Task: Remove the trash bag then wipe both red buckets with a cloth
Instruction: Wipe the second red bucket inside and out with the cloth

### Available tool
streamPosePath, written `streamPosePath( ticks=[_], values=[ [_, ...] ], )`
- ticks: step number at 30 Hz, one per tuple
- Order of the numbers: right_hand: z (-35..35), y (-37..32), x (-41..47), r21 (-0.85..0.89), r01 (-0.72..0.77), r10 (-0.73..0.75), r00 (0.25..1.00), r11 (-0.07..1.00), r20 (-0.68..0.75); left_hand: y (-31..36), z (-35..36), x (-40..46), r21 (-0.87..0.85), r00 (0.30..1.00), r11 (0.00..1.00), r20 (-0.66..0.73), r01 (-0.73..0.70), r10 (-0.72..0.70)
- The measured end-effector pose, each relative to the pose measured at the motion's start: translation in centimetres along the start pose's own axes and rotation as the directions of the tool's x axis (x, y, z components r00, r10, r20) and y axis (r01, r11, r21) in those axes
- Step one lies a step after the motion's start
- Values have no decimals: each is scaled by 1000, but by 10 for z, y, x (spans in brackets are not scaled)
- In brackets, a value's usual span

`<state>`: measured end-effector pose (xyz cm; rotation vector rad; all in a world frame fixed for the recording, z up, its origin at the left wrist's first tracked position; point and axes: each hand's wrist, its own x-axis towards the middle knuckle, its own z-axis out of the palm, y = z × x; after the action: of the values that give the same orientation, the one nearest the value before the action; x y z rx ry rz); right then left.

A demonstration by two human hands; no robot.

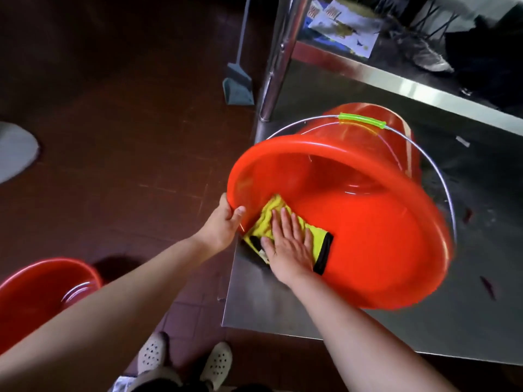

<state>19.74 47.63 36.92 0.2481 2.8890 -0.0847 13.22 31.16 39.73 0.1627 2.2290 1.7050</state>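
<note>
Your left hand [223,226] grips the tipped bucket's [382,236] rim at the counter's [268,306] corner; your flat right hand [288,244] presses one cloth [318,236] inside. Two buckets: second bucket [36,290] on the floor.

A bucket [368,222] lies tipped on its side on the table [283,306] in front of me, its mouth facing me. My left hand [223,224] grips its rim at the left. My right hand [288,247] presses a cloth [268,219] flat against the inside wall. A second bucket [36,290] stands on the floor [113,137] at my lower left. A dustpan [237,86] stands beyond, left of the table leg [278,58].
</note>
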Motion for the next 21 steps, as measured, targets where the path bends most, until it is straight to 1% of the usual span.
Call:
streamPosePath(
  ticks=[4, 8, 10, 12, 15, 17, 19, 21],
  values=[
    [-3, 14, 46, 0, -89, 89, 995, 996, -49, 9, -18, 14, 79, 992, 992, 88, -93, 86],
    [-14, 29, 99, 75, -187, 191, 980, 979, -48, 24, -43, 39, 174, 983, 973, 130, -153, 131],
    [-20, 36, 120, 103, -232, 237, 971, 967, -40, 24, -52, 48, 193, 979, 967, 148, -167, 140],
    [-25, 43, 136, 97, -267, 271, 962, 959, -33, 17, -57, 53, 133, 978, 977, 148, -166, 146],
    [-25, 46, 149, 44, -293, 294, 956, 955, -14, -6, -51, 53, -26, 987, 993, 103, -118, 120],
    [-25, 42, 151, 17, -307, 307, 952, 952, 5, -22, -41, 49, -145, 993, 989, 115, -11, 28],
    [-24, 32, 146, 28, -329, 328, 944, 944, 22, -35, -31, 42, -297, 984, 947, 162, 122, -76],
    [-20, 15, 130, 39, -328, 327, 945, 944, 14, -42, -26, 39, -368, 980, 916, 169, 160, -103]
  ],
)
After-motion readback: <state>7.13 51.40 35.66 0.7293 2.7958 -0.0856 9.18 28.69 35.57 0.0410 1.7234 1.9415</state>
